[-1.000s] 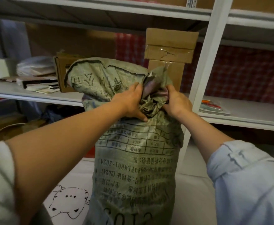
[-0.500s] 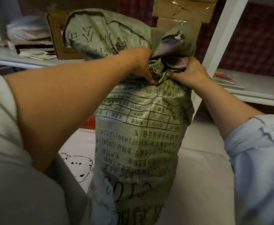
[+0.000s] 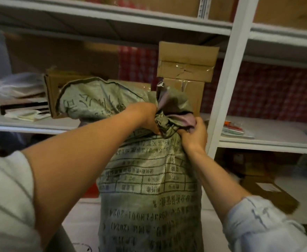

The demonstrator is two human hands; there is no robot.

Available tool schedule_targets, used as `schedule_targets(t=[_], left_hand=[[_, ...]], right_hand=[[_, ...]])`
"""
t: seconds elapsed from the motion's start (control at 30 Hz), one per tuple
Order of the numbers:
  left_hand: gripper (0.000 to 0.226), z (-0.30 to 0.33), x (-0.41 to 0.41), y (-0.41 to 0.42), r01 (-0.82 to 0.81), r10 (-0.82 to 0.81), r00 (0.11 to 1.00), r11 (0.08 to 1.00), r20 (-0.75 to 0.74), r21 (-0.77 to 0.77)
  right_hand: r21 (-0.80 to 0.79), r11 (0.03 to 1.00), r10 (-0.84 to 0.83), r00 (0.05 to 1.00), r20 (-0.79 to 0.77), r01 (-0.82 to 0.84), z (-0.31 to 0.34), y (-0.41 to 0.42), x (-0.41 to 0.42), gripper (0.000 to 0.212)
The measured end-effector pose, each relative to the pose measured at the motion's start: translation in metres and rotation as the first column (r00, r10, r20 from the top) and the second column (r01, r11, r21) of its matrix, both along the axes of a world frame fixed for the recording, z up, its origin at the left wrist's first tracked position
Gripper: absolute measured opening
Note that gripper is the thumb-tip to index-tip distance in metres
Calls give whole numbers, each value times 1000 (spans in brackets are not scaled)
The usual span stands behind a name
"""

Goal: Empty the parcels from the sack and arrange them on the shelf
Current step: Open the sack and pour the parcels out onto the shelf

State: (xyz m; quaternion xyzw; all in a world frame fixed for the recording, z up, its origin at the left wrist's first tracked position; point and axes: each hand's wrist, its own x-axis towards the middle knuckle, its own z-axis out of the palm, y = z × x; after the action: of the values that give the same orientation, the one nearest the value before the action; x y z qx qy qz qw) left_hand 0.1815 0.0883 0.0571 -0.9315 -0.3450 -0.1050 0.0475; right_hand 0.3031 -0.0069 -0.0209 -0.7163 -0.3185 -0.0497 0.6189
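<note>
Head view: the sack (image 3: 149,179) stands upright in front of the shelf (image 3: 258,144), full and tied at the neck. The left hand (image 3: 145,117) and right hand (image 3: 194,133) sit close together, both clamped on the bunched knot (image 3: 169,122). The step in hand looks like opening the sack; no parcels are out yet. Next, the knot needs loosening and the mouth spreading, with the sack kept upright.

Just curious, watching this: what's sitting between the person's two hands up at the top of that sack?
The head view shows the sack's bunched, twisted neck there; the left hand and right hand grip it from either side.
</note>
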Motion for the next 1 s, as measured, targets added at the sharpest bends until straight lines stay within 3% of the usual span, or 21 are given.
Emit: schedule_targets(t=[0.07, 0.13, 0.2, 0.27, 0.33, 0.4, 0.47, 0.53, 0.57, 0.63, 0.8, 0.83, 0.93, 1.0], left_hand=[[54, -2, -2, -2, 11, -19, 995, 997, 101, 73], [38, -2, -8, -2, 4, -46, 951, 990, 305, 139], [29, 2, -15, -1, 13, -120, 825, 981, 553, 193], [27, 11, -21, -3, 65, -222, 642, 970, 734, 236], [27, 21, -24, -6, 60, -292, 488, 951, 823, 302], [25, 30, -28, -9, -2, -345, 422, 925, 839, 381], [25, 34, -33, -8, 14, -332, 495, 927, 803, 374], [25, 33, -36, -3, 82, -242, 682, 963, 690, 258], [23, 34, -37, -2, 103, -216, 729, 973, 650, 208], [18, 40, -40, -8, 128, -230, 695, 972, 682, 198], [35, 73, -36, -35, 112, -322, 496, 945, 806, 309], [37, 70, -35, -35, 118, -325, 526, 943, 786, 311], [29, 54, -35, -25, 127, -245, 751, 965, 613, 231], [23, 62, -38, -21, 121, -232, 722, 970, 651, 212]], right_hand=[[79, 994, -77, 996, 43, 74, -2, 3, -6, 20], [170, 981, -118, 985, 124, 96, 1, 7, -13, 15], [262, 959, -160, 969, 191, 106, 12, 13, -22, 20], [399, 913, -191, 956, 223, 89, 30, 17, -31, 26], [520, 854, -196, 944, 266, 31, 52, 17, -39, 24], [560, 828, -226, 924, 308, 16, 66, 15, -42, 19], [472, 880, -233, 918, 320, 59, 67, 11, -43, 17], [249, 963, -182, 938, 295, 108, 58, 4, -41, 15], [153, 981, -162, 948, 275, 123, 54, -1, -39, 14], [95, 988, -145, 955, 257, 124, 58, -11, -35, 15], [231, 972, -109, 966, 235, 53, 102, -20, -32, 17], [209, 978, -65, 971, 231, 15, 98, -21, -29, 17], [-20, 998, 58, 971, 231, -55, 73, -23, -19, 19], [-29, 998, 63, 965, 255, -58, 83, -21, -13, 15]])
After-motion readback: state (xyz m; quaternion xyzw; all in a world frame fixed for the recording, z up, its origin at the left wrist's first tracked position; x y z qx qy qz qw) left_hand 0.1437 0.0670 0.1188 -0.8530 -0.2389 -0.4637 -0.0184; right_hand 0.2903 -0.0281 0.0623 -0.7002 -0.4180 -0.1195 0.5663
